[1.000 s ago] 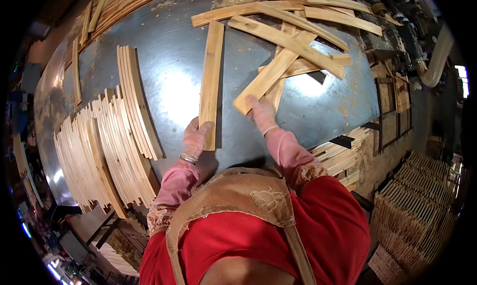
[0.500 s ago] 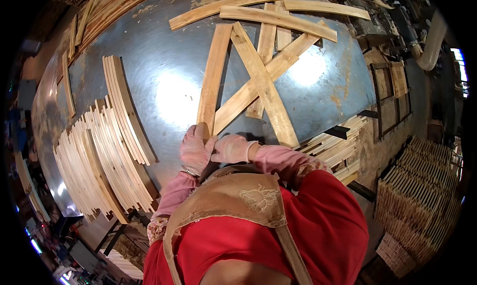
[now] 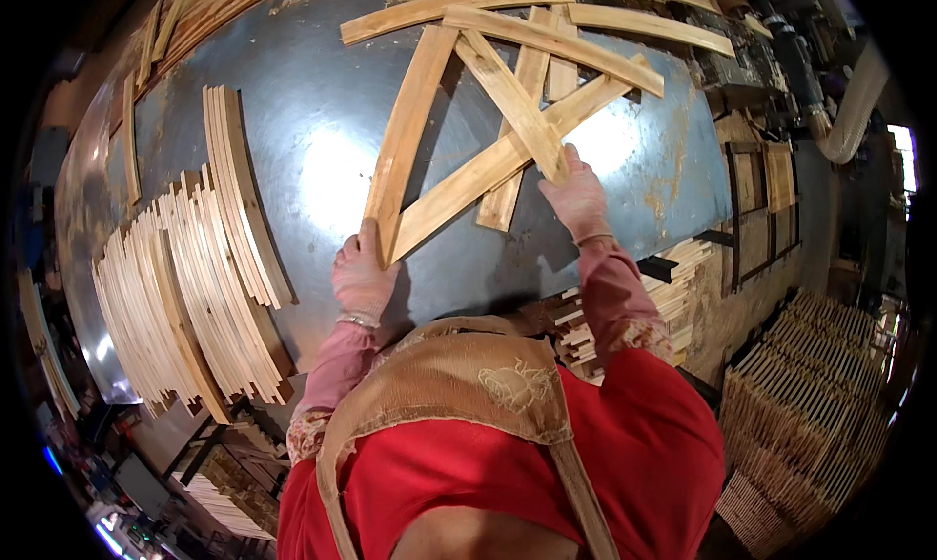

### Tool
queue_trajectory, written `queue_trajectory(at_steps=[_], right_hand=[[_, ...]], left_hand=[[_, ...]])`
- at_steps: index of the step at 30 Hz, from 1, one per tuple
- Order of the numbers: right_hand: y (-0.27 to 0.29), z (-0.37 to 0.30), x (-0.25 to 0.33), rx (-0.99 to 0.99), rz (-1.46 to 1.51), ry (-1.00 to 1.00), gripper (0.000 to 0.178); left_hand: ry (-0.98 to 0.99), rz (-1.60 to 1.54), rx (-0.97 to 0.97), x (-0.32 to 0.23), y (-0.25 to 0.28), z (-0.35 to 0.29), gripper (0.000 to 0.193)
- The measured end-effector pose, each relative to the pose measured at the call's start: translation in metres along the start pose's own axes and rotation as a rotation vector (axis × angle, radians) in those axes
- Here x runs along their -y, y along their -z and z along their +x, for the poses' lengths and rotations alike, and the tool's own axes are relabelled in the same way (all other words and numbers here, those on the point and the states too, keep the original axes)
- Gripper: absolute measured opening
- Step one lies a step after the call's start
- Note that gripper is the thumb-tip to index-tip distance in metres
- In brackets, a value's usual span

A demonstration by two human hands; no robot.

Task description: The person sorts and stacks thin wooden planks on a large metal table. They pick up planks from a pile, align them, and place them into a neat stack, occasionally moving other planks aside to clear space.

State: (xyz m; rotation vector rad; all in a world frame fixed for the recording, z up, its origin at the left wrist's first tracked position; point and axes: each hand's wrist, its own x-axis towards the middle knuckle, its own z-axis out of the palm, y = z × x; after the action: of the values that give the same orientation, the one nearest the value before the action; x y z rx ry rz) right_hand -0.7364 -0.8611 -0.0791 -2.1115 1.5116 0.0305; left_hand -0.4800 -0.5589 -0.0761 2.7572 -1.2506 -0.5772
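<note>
My left hand [image 3: 363,272], in a pale pink glove, grips the near end of a slightly curved wooden slat [image 3: 410,131] that slants away across the metal table. My right hand [image 3: 578,197], gloved the same way, is closed on the near end of a second slat [image 3: 512,100]. That one crosses over a long diagonal slat [image 3: 488,175], whose near end lies beside my left hand. Another slat [image 3: 503,201] lies beneath the diagonal one. A further slat [image 3: 556,41] lies across the far ends of the group. My fingertips under the wood are hidden.
Edge-on curved slats stand in a row [image 3: 185,297] on the left of the metal table [image 3: 283,101]. Loose slats [image 3: 654,28] lie at the far edge. Stacked slats [image 3: 800,404] stand on the lower right, with a grey hose [image 3: 859,101] at the upper right.
My right hand has left my left hand's side and moved right and forward onto the crossing slat, whose near end now sits farther away. My left hand has shifted slightly left with its slat.
</note>
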Motion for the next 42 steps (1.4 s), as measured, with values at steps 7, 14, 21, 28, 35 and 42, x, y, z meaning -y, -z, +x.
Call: queue_trajectory(at_steps=[7, 14, 21, 28, 35, 42], right_hand=[[0.015, 0.006, -0.01, 0.412, 0.995, -0.16, 0.063], [-0.033, 0.004, 0.013, 0.367, 0.231, 0.057, 0.086], [-0.056, -0.057, 0.064, 0.151, -0.122, 0.072, 0.101], [-0.073, -0.074, 0.052, 0.279, 0.109, -0.027, 0.076], [-0.091, -0.026, 0.142, -0.286, -0.039, 0.265, 0.083], [-0.204, -0.025, 0.273, 0.464, 0.679, 0.121, 0.07]], left_hand=[[0.197, 0.007, 0.226, 0.061, 0.038, -0.051, 0.107], [0.418, -0.213, 0.265, 0.108, 0.013, -0.077, 0.1], [0.244, -1.68, 0.397, 0.098, -0.024, -0.074, 0.102], [0.374, -1.866, 0.647, 0.091, 0.011, -0.067, 0.059], [0.259, -1.513, 0.396, 0.087, 0.019, -0.035, 0.068], [0.244, -0.787, 0.356, 0.08, 0.026, -0.026, 0.082]])
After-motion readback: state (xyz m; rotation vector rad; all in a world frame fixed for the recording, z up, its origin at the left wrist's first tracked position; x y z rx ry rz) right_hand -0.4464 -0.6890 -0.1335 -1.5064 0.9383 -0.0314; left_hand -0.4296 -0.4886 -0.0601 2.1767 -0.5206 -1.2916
